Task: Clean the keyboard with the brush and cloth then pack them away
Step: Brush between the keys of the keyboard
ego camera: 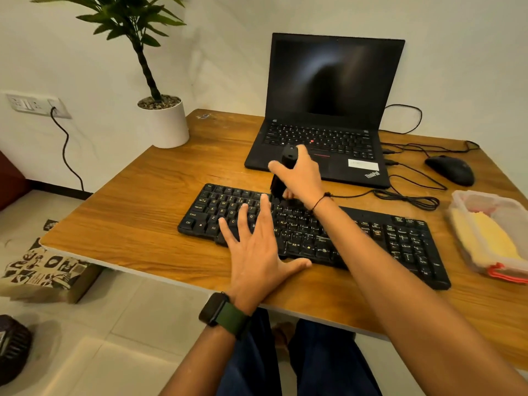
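The keyboard [311, 232] lies slantwise near the front edge of the table [137, 201], and I am partway through brushing it. My right hand [300, 175] grips the black brush [281, 178] upright, bristles down on the top key rows towards the keyboard's left end. My left hand [257, 247] lies flat, fingers spread, across the lower left keys, steadying the board. The yellow cloth [485, 238] waits in a clear plastic box [514, 277] at the table's right edge, not yet used. As I judge it, the risks are a hard stroke lifting a keycap, or my reaching right arm snagging the cables [408, 197] beside the laptop [323, 115].
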